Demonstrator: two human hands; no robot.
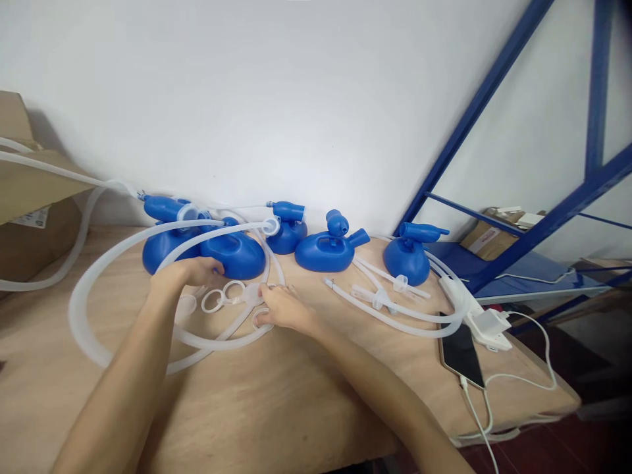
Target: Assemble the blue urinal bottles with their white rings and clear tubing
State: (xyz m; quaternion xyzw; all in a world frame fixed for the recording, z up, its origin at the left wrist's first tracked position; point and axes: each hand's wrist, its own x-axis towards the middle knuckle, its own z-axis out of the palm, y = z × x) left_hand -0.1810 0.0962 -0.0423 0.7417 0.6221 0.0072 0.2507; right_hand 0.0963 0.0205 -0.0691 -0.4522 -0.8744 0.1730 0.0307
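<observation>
On the wooden surface [237,401], the right hand [288,307] is placed, curved, at a white ring [255,317] and a translucent disc [253,293] — whether it pinches them, I cannot tell — while the left hand [193,270], its grip also unclear, is near a blue bottle [244,257] and two more rings [223,300].

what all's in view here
table: one, tan, foreground
wall: one, white, behind
rack: one, blue, right
handled bottles: five, blue, along wall
nozzles: several, blue, atop bottles
hoses: several, translucent white, table and left
ring caps: several, translucent, centre-left
phone: one, black, right
power strip: one, white, beside phone
charger: one, white, power strip
cables: several, white, right
cardboard boxes: at least two, brown, left, rack
left hand: one, bare, near bottles
right hand: one, bare, at ring caps
</observation>
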